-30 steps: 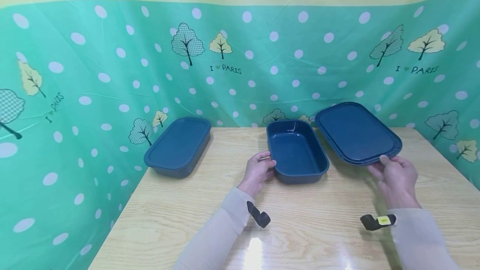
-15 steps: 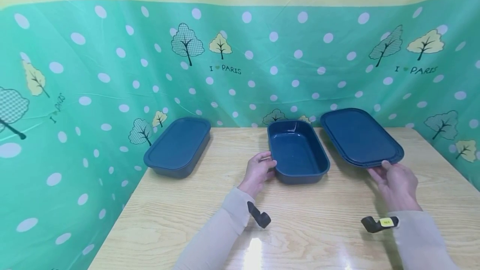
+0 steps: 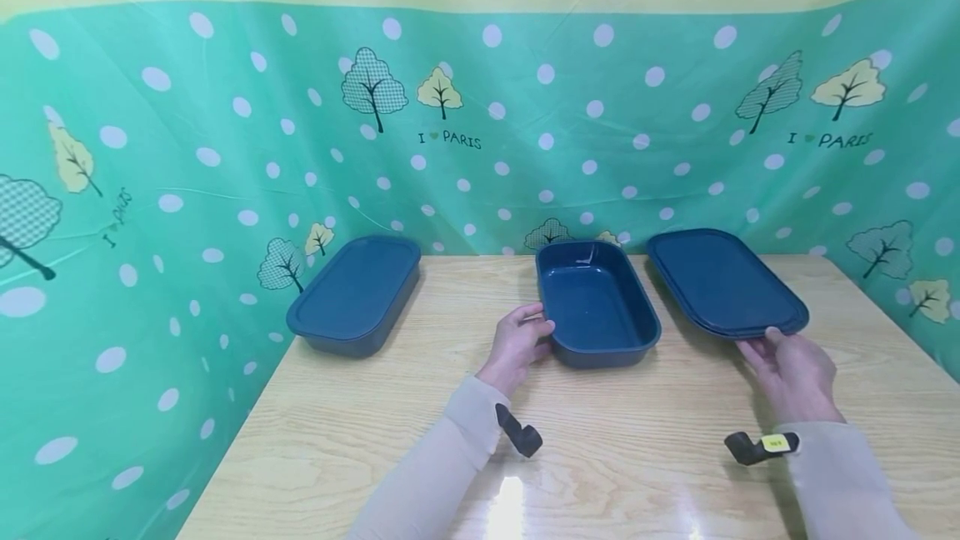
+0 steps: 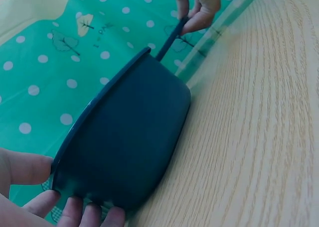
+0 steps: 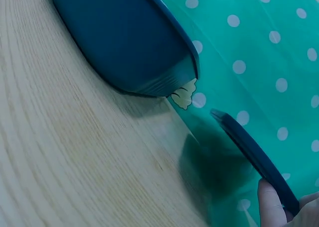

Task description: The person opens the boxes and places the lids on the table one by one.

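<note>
A deep blue rectangular food container [image 3: 600, 307] stands uncovered on the table, with nothing seen inside. My left hand [image 3: 513, 347] holds its left side close to the near corner; in the left wrist view the thumb lies at the rim and the fingertips [image 4: 90, 216] touch the side wall. To the right, my right hand [image 3: 797, 369] pinches the near edge of a matching blue lid [image 3: 727, 282], thumb on top and fingers underneath. The lid [image 5: 256, 155] hangs above the table beside the container, and its shadow shows below it in the right wrist view.
A second blue container with its lid on [image 3: 356, 294] stands at the left of the wooden table [image 3: 600, 448]. A green dotted curtain [image 3: 480, 107] hangs along the back and both sides, close behind the containers.
The lid has come down and moved slightly right, away from the container, and lies flatter in my right hand. My left hand and the uncovered container have hardly moved.
</note>
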Available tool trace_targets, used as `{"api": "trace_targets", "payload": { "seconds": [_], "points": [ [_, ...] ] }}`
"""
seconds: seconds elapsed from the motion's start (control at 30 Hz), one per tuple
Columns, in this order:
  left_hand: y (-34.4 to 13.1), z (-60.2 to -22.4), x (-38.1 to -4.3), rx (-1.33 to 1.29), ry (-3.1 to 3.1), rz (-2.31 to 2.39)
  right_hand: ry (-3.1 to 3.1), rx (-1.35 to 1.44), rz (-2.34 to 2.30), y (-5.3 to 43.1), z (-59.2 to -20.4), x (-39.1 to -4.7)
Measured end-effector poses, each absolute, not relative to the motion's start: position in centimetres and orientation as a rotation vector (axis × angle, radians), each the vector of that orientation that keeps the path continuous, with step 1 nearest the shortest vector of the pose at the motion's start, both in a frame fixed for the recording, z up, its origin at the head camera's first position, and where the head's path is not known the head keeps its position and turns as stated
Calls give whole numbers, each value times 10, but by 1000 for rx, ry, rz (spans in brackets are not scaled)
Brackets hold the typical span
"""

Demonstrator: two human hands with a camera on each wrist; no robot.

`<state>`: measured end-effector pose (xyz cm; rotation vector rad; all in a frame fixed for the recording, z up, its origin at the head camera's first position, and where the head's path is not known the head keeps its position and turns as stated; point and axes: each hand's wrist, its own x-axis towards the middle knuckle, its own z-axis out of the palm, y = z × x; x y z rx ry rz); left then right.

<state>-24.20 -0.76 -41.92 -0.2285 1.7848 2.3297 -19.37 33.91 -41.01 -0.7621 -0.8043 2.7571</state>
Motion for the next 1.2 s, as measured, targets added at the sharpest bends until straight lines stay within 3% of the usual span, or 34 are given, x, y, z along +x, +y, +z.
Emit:
{"api": "trace_targets", "payload": {
  "seconds": [1.2],
  "points": [
    [-8, -422, -243, -223, 1770, 2342, -816, -845, 2769, 342, -425, -197]
  ]
}}
